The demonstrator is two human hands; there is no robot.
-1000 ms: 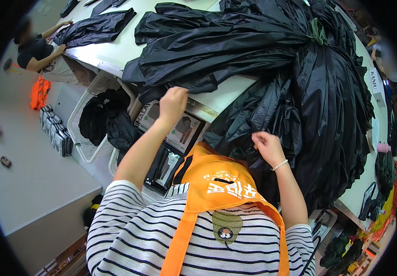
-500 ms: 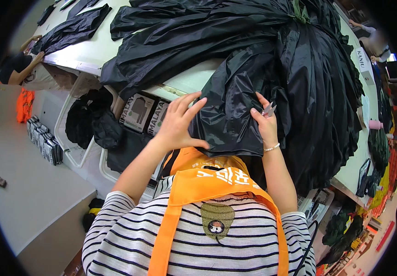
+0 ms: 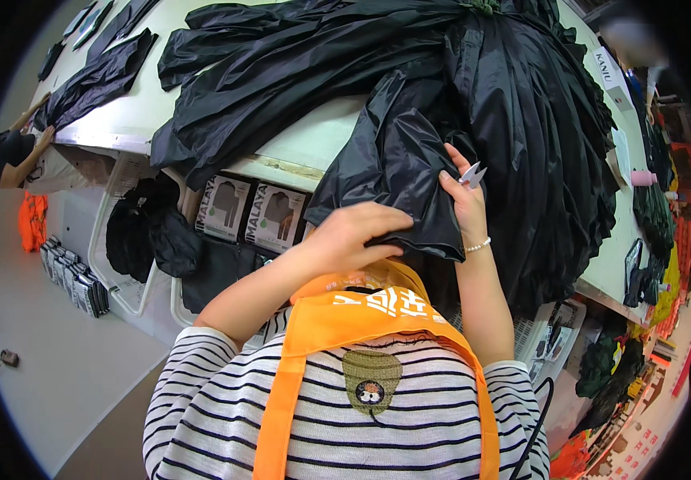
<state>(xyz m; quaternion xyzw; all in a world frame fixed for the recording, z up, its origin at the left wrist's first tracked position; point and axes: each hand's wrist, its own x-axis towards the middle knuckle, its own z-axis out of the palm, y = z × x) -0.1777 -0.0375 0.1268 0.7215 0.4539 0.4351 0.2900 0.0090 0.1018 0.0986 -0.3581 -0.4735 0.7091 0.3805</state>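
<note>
A pile of black glossy garments [image 3: 513, 104] lies over a white worktable [image 3: 313, 140]. One black garment [image 3: 397, 172] hangs off the table's near edge. My left hand [image 3: 357, 232] grips its lower hem, fingers curled onto the fabric. My right hand [image 3: 464, 200] holds the same garment's right edge and also carries small thread snips [image 3: 471, 174], whose blades stick out above the fingers. I wear a striped top and an orange apron.
Under the table stand white baskets [image 3: 133, 296] with black clothing and packaged boxes [image 3: 249, 212]. Another person [image 3: 13, 156] works at the table's far left end. More black pieces [image 3: 93, 72] lie there. Orange items [image 3: 32, 220] and stacked packets [image 3: 73, 276] sit on the floor.
My left hand came off the table's edge and down onto the hanging garment's hem. My right hand rose along its right edge with the snips. The view shifted closer to the pile.
</note>
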